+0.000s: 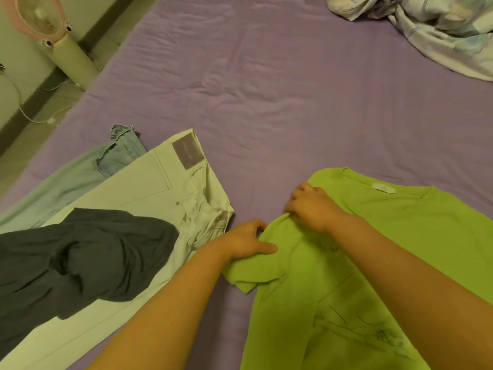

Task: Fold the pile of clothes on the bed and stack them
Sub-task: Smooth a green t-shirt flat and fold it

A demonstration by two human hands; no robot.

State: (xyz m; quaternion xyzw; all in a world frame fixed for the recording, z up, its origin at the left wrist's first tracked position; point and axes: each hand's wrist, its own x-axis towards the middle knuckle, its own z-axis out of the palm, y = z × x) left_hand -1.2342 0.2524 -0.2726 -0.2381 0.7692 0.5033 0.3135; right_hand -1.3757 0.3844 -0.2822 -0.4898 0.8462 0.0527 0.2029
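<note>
Clothes lay unfolded on the purple bed, none yet stacked. A lime-green T-shirt was spread at the lower right of the frame, neck label toward the top. Both hands worked its left sleeve: the left hand pinched the sleeve's edge between thumb and curled fingers, and the right hand gripped bunched fabric at the shoulder just above. The fold looked barely begun, so nearly the whole task seemed left.

At the lower left, pale trousers lay stretched out, a dark grey garment crumpled on top of them, and light blue jeans partly tucked beneath. These three appeared untouched and close beside the shirt, which might crowd the folding space. A rumpled floral quilt sat at the upper right, well apart. A pink standing fan stood off the bed at the upper left.
</note>
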